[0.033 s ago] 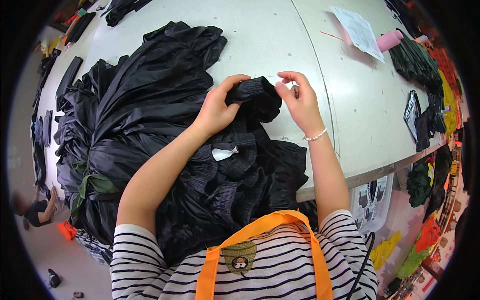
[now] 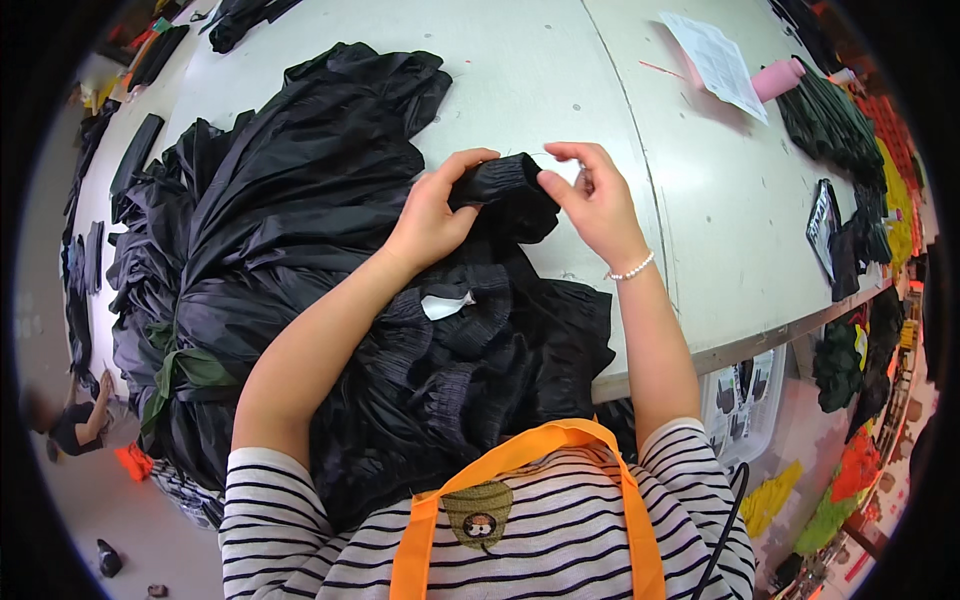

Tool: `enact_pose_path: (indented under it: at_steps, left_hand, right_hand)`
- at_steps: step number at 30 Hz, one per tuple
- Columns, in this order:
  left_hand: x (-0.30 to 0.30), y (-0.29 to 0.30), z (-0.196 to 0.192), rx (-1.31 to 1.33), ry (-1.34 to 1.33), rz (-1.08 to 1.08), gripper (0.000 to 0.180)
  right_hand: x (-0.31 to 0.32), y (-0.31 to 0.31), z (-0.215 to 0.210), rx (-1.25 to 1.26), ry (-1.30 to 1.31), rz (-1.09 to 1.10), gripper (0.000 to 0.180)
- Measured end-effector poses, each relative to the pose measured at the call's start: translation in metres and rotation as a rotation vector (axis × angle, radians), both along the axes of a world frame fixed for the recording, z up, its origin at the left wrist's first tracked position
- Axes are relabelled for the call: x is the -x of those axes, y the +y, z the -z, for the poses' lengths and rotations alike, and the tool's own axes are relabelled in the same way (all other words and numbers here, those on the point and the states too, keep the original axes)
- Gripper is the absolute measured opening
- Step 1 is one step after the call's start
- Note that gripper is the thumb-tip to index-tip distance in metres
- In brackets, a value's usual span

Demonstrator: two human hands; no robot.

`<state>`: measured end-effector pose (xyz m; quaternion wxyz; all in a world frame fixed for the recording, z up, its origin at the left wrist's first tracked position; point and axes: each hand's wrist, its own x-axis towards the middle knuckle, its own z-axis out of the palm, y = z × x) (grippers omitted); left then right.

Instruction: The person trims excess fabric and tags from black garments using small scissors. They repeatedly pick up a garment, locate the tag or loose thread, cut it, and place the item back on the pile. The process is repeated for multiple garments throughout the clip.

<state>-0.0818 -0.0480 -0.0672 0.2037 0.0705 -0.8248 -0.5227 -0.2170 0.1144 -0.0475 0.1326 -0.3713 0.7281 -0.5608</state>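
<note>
At table centre, your left hand [image 2: 435, 215] pinches the black ribbed cuff [image 2: 497, 182], which sits atop the black garment pile [image 2: 300, 250]; your right hand [image 2: 598, 205] grips its right end. Keep the cuff taut and flat, fingers near the edge.

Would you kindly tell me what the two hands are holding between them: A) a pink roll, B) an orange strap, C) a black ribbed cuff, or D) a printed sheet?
C: the left hand and right hand both grip the black ribbed cuff above the table.
</note>
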Motion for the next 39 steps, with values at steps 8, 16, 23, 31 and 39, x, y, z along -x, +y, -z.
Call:
enact_pose_path:
  at_steps: [8,16,23,31,39]
  left_hand:
    - [-0.002,0.007,-0.012,0.568,0.200,-0.216,0.043]
    - [0.000,0.005,0.002,0.079,-0.129,-0.183,0.057]
    - [0.000,-0.011,0.009,-0.521,-0.116,-0.088,0.031]
    - [-0.005,-0.027,0.016,-1.130,-0.391,0.237,0.035]
    - [-0.001,-0.022,0.018,-1.100,-0.198,0.084,0.037]
  right_hand:
    - [-0.014,-0.031,0.022,0.035,-0.150,0.160,0.012]
    - [-0.035,-0.037,0.009,0.080,-0.329,-0.094,0.013]
    - [0.006,-0.020,0.005,-0.066,-0.002,-0.074,0.009]
    - [0.015,-0.047,0.034,-0.034,-0.094,-0.186,0.010]
    - [-0.009,-0.054,0.056,0.191,-0.231,0.241,0.009]
